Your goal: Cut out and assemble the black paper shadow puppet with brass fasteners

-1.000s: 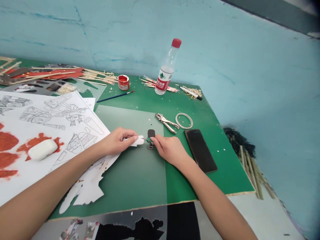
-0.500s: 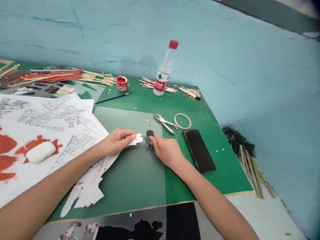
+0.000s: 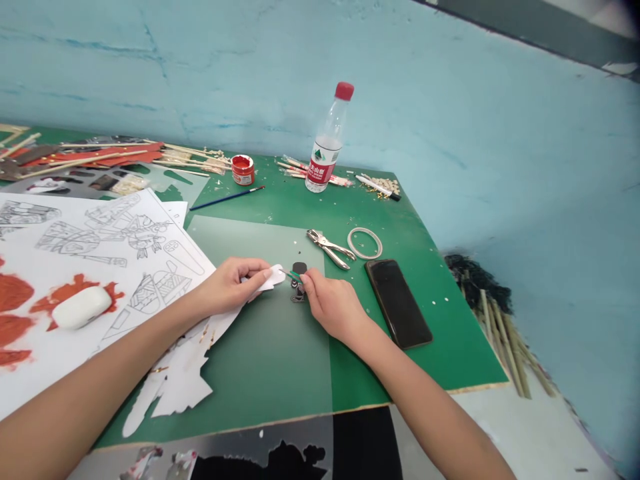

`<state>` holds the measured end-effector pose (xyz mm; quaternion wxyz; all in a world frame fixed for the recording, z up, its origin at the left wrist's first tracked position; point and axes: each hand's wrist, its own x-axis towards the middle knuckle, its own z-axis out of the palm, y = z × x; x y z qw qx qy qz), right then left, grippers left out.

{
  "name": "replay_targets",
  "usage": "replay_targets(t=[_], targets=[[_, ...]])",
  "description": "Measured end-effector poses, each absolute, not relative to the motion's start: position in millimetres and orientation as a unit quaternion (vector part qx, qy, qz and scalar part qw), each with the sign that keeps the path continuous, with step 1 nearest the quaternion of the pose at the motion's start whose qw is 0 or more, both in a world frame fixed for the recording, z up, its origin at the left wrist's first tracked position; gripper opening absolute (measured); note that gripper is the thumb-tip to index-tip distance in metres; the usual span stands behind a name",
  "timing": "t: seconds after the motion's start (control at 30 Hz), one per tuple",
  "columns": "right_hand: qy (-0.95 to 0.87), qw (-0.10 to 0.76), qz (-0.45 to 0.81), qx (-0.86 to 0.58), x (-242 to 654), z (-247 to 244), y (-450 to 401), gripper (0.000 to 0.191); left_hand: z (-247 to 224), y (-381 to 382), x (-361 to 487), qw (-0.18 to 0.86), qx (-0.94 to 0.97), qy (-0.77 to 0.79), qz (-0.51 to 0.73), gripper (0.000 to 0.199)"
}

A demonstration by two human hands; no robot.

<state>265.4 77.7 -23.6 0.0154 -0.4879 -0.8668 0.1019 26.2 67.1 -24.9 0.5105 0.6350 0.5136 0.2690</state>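
Note:
My left hand [image 3: 237, 283] pinches a small white cut-out piece [image 3: 276, 274], its rounded end sticking out past thumb and forefinger. My right hand [image 3: 330, 300] is closed on a slim tool [image 3: 294, 275] with a green part and a thin metal tip; its exact kind is hard to make out. That tip reaches the white piece's edge, though I cannot tell whether it pierces it. Behind and below the tool, a small dark keychain-like figure [image 3: 299, 292] shows partly. Under both hands spreads a translucent sheet [image 3: 270, 360] on the green table.
A hole punch [image 3: 331, 249], a tape ring [image 3: 365, 243] and a phone [image 3: 399, 303] lie to the right. Farther back stand a water bottle [image 3: 327, 150] and a red paint jar [image 3: 243, 171], near a brush [image 3: 227, 199]. Printed drawings [image 3: 113, 260] and a white case [image 3: 82, 307] are leftward.
The slim tool in my right hand has tilted slightly, its tip a touch higher against the white piece. Both hands otherwise keep their places.

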Motion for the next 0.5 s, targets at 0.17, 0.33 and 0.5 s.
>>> replay_targets(t=[0.17,0.33,0.5], targets=[[-0.864,-0.002,0.095,-0.494,261.8,-23.6,76.5,0.039,-23.3,67.3,27.3,0.503,0.634,0.522,0.268,0.042],[-0.861,-0.007,0.108,-0.497,257.9,-23.2,73.2,0.036,-23.5,67.2,28.8,0.501,0.633,0.523,0.275,0.042],[-0.857,0.013,0.171,-0.486,260.2,-19.3,72.2,0.03,-25.1,67.0,28.6,0.501,0.629,0.523,0.283,0.042]])
